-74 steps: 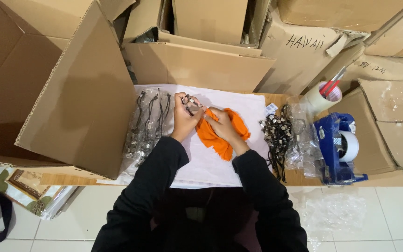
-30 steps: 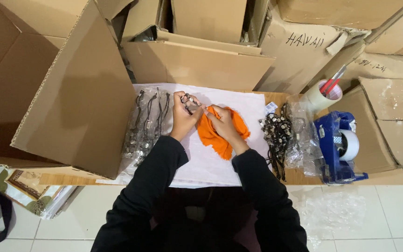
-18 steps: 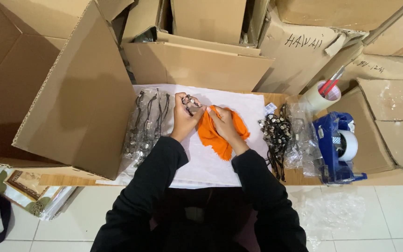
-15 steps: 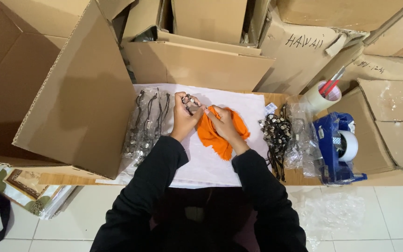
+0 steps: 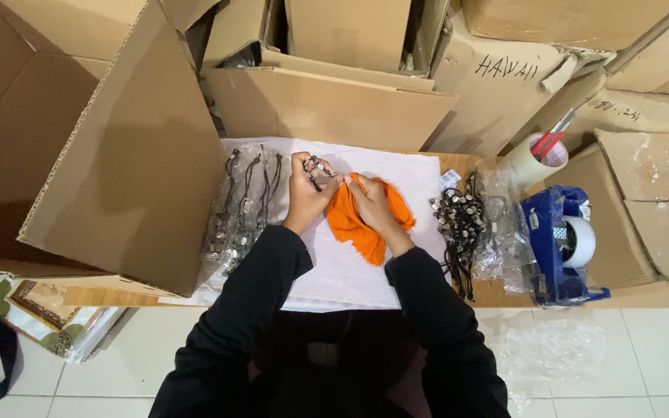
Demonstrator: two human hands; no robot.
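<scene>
Little had shifted since the earlier frames: both hands stayed at the far middle of the white sheet (image 5: 396, 267), fingertips only slightly reworked. The left hand (image 5: 305, 193) was curled, pinching a small beaded bracelet (image 5: 320, 167) between thumb and fingers at the sheet's far edge. The right hand (image 5: 371, 203) lay just right of it, fingers pressed together on the orange cloth (image 5: 350, 224), its fingertips meeting the bracelet and the left thumb. The cloth spread beneath the right hand and trailed nearer toward the wrist. Left of the hands lay clear bags of bracelets (image 5: 245, 205), beside a large open cardboard box (image 5: 118, 147). Right of the sheet sat a dark heap of loose bracelets (image 5: 458, 220), then a blue tape dispenser (image 5: 563, 248).
</scene>
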